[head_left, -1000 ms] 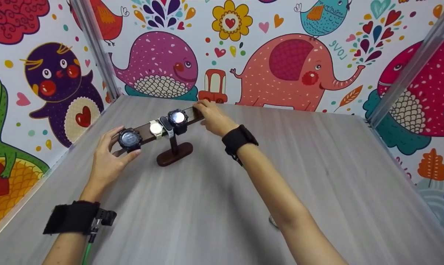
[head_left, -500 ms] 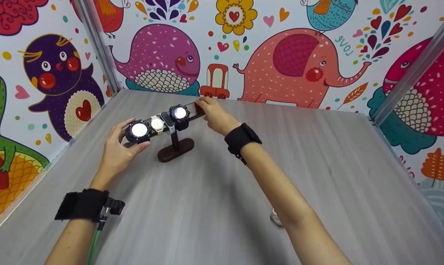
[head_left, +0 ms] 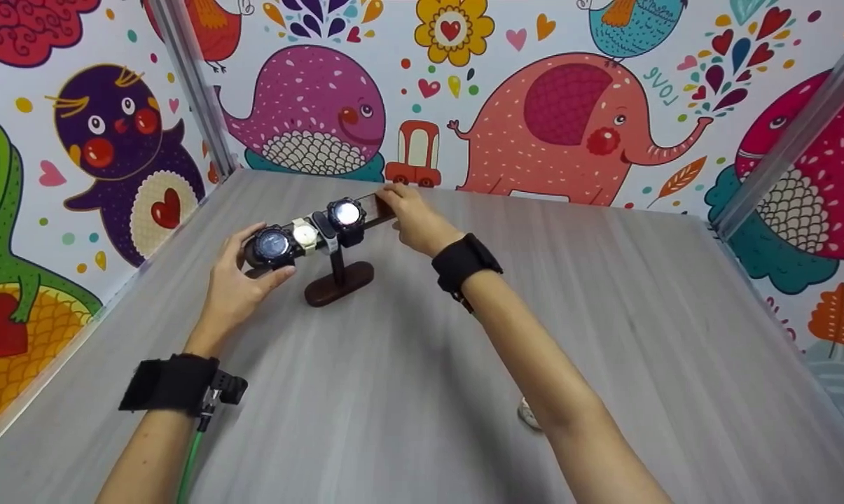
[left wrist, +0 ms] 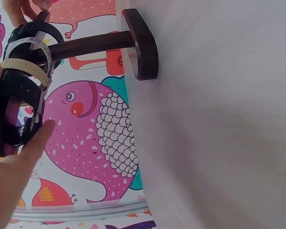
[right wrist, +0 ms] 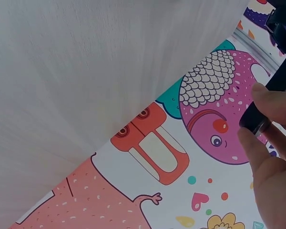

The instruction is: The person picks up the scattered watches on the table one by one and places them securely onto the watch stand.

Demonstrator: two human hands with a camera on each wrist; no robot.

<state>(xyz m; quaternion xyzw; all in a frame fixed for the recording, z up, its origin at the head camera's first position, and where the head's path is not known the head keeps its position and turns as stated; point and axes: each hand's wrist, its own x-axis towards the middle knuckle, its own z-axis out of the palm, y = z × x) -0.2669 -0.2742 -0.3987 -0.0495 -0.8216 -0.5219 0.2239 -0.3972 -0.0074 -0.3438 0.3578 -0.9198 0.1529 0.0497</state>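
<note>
A dark brown T-shaped watch stand [head_left: 338, 284] stands on the table, its crossbar running up to the right. Round the bar sit a black watch [head_left: 272, 244] at the left end, a cream watch [head_left: 305, 235], a watch with a grey strap [head_left: 330, 241] and another black watch [head_left: 347, 213]. My left hand [head_left: 236, 285] grips the left black watch, thumb below and fingers above; the left wrist view shows the thumb [left wrist: 35, 140] against its strap. At the bar's right end, my right hand [head_left: 418, 222] pinches the bar tip [right wrist: 253, 119].
Near the front of the grey table [head_left: 393, 392] lies a small round watch-like thing [head_left: 529, 414], partly hidden by my right forearm. Printed wall panels [head_left: 422, 98] close off the back and sides. A green cable [head_left: 192, 458] trails from the left wristband.
My left hand has slid the left black watch rightward along the bar, up against the cream watch. The right hand keeps its pinch on the bar end. The head view shifts slightly.
</note>
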